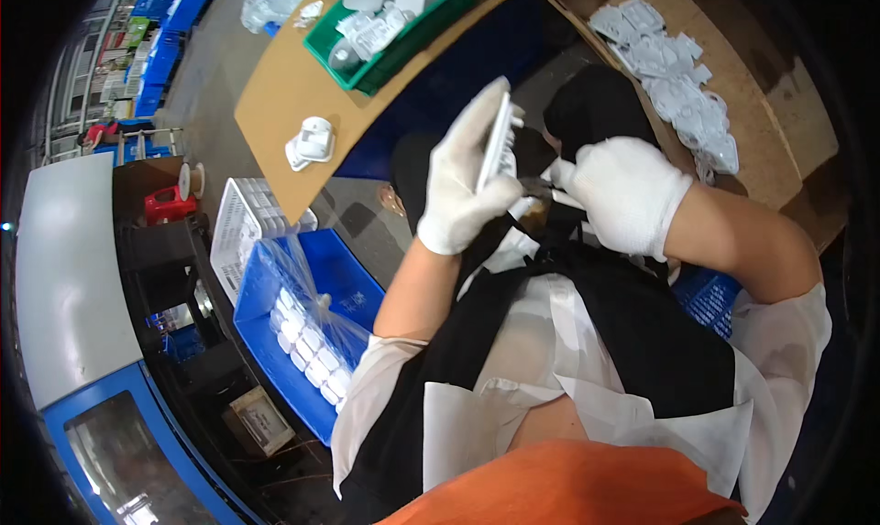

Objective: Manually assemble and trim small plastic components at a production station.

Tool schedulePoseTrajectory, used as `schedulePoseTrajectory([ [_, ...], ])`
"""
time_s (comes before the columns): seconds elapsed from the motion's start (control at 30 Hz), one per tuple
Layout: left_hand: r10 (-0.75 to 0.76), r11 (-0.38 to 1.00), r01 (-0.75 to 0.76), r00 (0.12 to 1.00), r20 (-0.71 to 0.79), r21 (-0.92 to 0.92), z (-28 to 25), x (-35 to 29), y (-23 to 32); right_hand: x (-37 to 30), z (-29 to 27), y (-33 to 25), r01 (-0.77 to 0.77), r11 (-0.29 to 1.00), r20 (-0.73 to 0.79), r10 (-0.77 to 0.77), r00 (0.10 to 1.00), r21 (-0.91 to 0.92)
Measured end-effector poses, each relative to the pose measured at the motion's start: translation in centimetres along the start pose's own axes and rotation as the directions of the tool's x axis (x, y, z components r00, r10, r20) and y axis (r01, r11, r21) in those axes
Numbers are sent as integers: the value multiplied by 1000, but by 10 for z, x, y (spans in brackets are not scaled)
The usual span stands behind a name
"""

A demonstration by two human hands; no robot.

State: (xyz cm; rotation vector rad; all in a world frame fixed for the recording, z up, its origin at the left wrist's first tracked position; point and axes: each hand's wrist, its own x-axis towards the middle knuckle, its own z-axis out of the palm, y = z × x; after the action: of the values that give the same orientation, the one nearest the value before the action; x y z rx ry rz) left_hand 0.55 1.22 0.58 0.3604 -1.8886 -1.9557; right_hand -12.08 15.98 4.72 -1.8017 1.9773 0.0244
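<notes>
White plastic part point(496, 149), one, slim, with small pegs along one face: in the left hand point(456, 181), white-gloved, fingers closed along its back and thumb at its lower end, pegs toward the right-hand fingers. Handling, by judgement: light, stiff, smooth enough to slide against knit fabric; pegs the likeliest to snap; best held by the long plain edges, clear of the pegs. Tool point(535, 185), one, dark-tipped, its type partly hidden: just beside the left thumb, apparently gripped by the curled fingers of the right hand point(632, 195), likewise gloved. Blue crate point(353, 267), one: below and left of the left-hand fingers, holding rows of white pieces point(312, 351) beside clear film point(323, 302). Bench point(275, 90), tan: beyond and left of the same fingers, bearing a loose white assembly point(314, 140) and a green bin point(378, 74) heaped with mixed white parts point(378, 28). Cardboard box point(747, 76), open: beyond and right of the right-hand fingers, with piled white mouldings point(674, 90). Machine point(73, 268), grey and blue: far left of both hands' fingers.
</notes>
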Motion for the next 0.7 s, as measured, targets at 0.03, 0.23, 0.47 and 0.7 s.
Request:
schedulePoseTrajectory([
  [0.03,2,1000,-2,1000,20,-2,-1,0,-6,2,4,3,6,1000,18,-7,1000,18],
  [0.23,-55,978,69,996,77,-199,-8,6,-42,-15,29,22,-22,983,-135,47,990,183],
  [0.47,-278,733,163,958,-73,-660,-59,108,-62,-94,61,52,-247,873,-548,462,697,421],
  [0.7,-542,711,148,739,-401,-688,-146,233,-100,-236,101,87,-707,316,-598,780,-186,633],
])
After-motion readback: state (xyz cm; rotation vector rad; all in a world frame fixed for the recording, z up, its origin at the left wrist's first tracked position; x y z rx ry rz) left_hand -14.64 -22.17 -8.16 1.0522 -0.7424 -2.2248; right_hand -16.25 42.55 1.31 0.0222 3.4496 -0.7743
